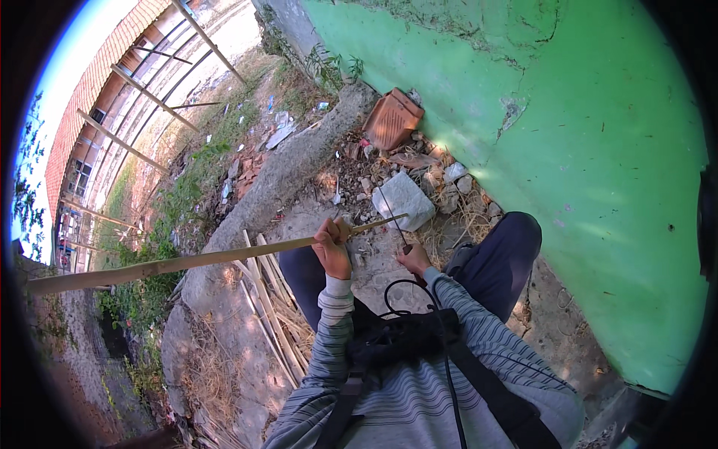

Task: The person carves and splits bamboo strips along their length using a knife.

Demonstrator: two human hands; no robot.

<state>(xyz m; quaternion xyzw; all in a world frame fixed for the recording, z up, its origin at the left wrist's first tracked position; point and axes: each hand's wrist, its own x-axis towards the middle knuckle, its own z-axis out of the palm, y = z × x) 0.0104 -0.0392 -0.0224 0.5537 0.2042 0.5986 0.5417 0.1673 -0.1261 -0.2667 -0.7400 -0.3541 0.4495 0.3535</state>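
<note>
My left hand (333,251) is closed around a long bamboo strip (187,263), which stretches far out to the left. Its narrow pointed end lies past my fist, over a pale stone block (404,200). In my right hand (414,260) is the handle of a knife (392,209), its thin dark blade pointing away from me. Blade and strip cross just in front of the block; whether they touch, I cannot tell. Split bamboo strips (271,314) lie on the ground beside my left leg.
A green wall (598,150) rises close on the right. Against it rest an orange roof tile (394,120) and rubble with dry straw. A rough concrete ledge (280,176) runs along the left, with weeds and litter beyond. A black cable (454,382) hangs over my chest.
</note>
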